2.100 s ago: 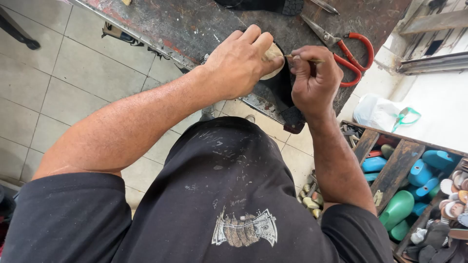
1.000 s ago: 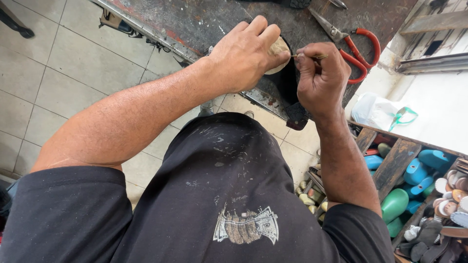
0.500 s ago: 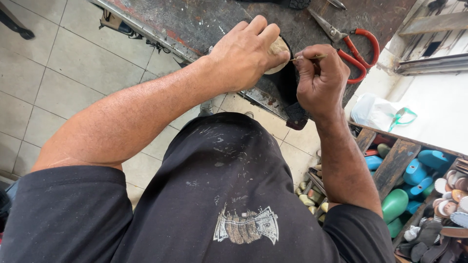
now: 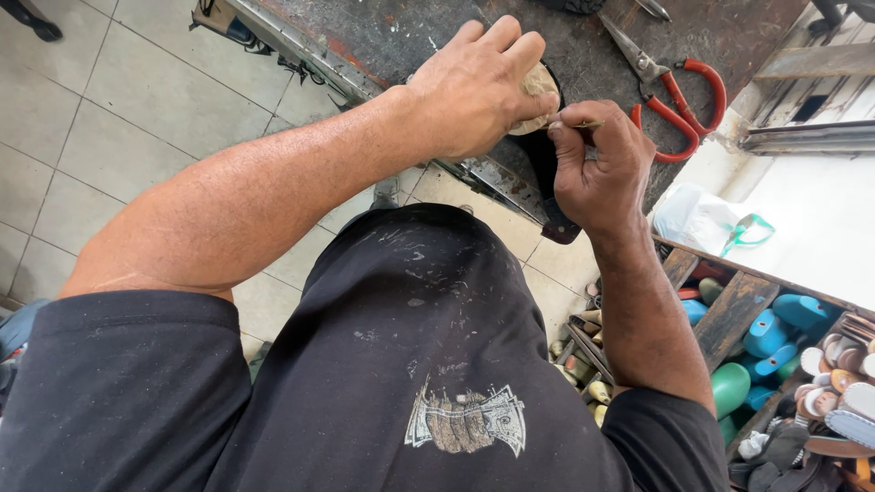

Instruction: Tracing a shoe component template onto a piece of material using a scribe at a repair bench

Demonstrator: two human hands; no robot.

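Pinning tan shoe sole (image 4: 538, 87) at desk (image 4: 410, 36) edge, left hand (image 4: 474, 87) fingers clamped | right hand (image 4: 597, 169) fingers pinching thin tool (image 4: 583, 125) | next: steady, precise push.

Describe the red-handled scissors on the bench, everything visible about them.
The scissors lie flat on the dark, stained workbench, up and to the right of the right hand. Two red loop handles point toward the bench's near right edge; grey metal blades, looking worn, run away up-left and are shut. Nothing holds them; the right hand's knuckles come close to the lower handle, though contact cannot be told. A white bag sits below them.
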